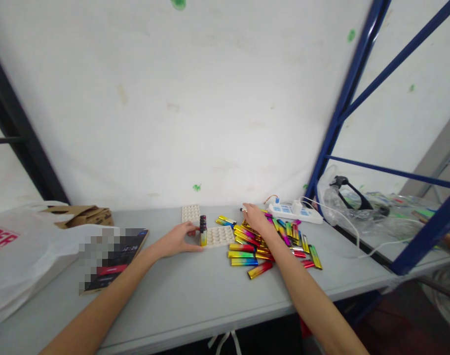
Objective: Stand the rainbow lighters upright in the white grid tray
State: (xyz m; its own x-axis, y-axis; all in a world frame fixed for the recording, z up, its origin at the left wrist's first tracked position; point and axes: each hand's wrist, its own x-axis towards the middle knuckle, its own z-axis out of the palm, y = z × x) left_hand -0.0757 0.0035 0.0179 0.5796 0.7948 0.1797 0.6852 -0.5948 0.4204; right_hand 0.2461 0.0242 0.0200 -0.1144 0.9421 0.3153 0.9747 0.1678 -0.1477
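The left hand has thumb and fingers parted beside upright lighters at the left end of a pale tray on the counter; the right hand is over a shiny lighter heap; I can't tell whether it grips one.

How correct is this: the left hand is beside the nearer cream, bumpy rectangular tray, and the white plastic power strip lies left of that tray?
Not fully: in the head view, the white plastic power strip lies right of the nearer cream, bumpy tray, not left. The left hand is indeed beside that tray.
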